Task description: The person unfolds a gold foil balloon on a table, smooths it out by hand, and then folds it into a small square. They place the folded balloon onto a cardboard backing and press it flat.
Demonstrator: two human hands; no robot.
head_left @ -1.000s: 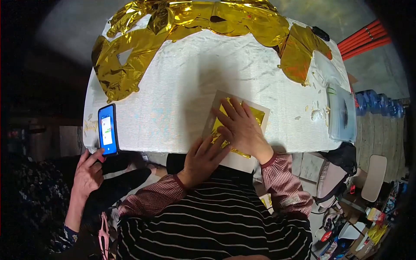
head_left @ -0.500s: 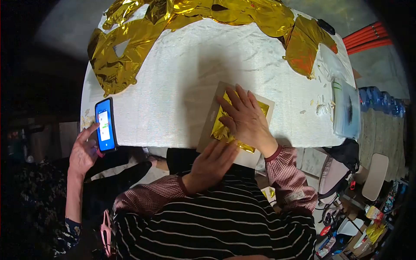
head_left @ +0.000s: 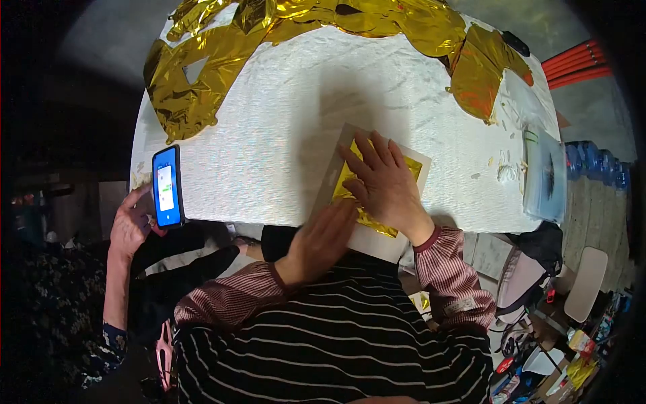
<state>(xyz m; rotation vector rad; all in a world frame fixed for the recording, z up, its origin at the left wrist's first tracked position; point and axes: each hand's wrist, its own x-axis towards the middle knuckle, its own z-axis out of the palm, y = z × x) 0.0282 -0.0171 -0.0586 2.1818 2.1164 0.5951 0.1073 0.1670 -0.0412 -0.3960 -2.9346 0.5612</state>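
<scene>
Under my hands lies a folded piece of gold foil [head_left: 378, 226] on a flat, pale grey sheet or bag [head_left: 377, 246]. The sheet is tilted and overhangs the table's near edge. My right hand [head_left: 389, 188] rests palm down on the foil, fingers stretched and somewhat spread. My left hand [head_left: 321, 234] is at the foil's lower left side, fingers extended and slightly blurred, over the sheet. Neither hand grips anything that I can see. Much of the foil is hidden beneath the right hand.
Gold foil balloons [head_left: 195, 81] line the far side of the white table [head_left: 256, 148]. A clear plastic packet [head_left: 544, 175] lies at the right edge. On the left, another person's hand [head_left: 130, 225] touches a lit phone [head_left: 167, 187]. Blue water bottles [head_left: 595, 161] stand beyond.
My left hand has moved slightly up and to the left along the foil. The right hand stays flat on it. The whole view has shifted a little.
</scene>
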